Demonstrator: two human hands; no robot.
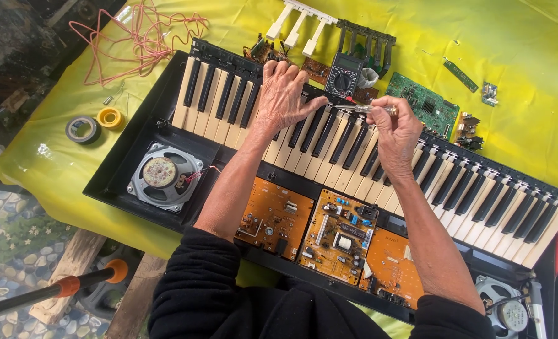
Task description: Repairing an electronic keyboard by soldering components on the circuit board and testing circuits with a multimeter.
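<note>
Left hand [283, 97] covers several keys of the keyboard [329, 141]; keys beneath not visible. Right hand [397, 133] hides the handle of the screwdriver [368, 108]; tip contact too small to resolve. Meter [345, 75] partly behind the keys, dial setting unreadable. Second speaker [506, 309] cut by bottom edge. Orange boards [338, 235] partly under both forearms. Green board [424, 103]: components too small to identify.

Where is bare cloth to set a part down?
Bare yellow cloth lies right of the green circuit board and below the tape rolls, left of the keyboard case. Crowded: behind the keys around the multimeter, near both hands.
</note>
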